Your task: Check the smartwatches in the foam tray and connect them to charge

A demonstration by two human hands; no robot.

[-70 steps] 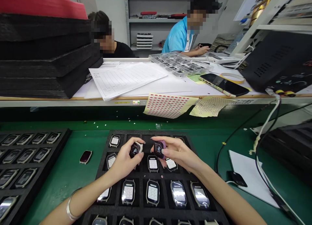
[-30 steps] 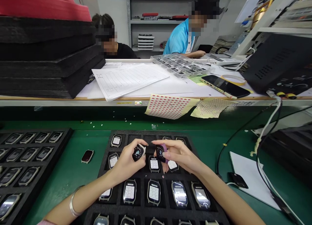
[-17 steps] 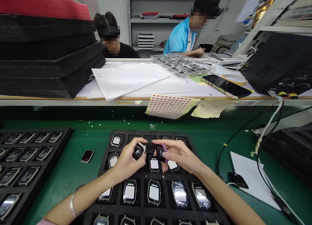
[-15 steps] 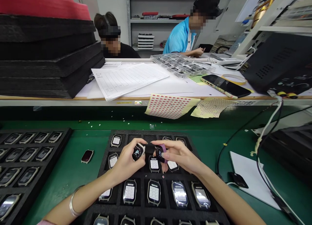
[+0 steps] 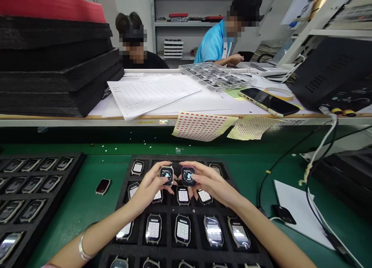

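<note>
Between thumb and fingers, my left hand [image 5: 153, 183] grips a silver-cased smartwatch [image 5: 166, 175] with a lit dial. My right hand [image 5: 209, 180] holds a purple-cased smartwatch [image 5: 187, 176], its dial lit too. Both screens face me, side by side with a small gap, and each thumb lies on its screen. Under my hands is a black foam tray [image 5: 167, 237] with strapless watches in its compartments. Several of these show white grid screens, such as the watch [image 5: 183, 195] just below the gap. My hands and forearms hide some compartments.
Another foam tray of watches [image 5: 31, 182] lies at left, with a single watch [image 5: 103, 186] on the green bench beside it. Stacked black foam [image 5: 58, 66], papers [image 5: 151, 95] and a phone [image 5: 269, 101] occupy the raised shelf. Cables [image 5: 314, 175] run down at right. Two people sit opposite.
Both watches have turned from a sideways tilt to face me, and their dials now show fully. My thumbs have moved onto the screens.
</note>
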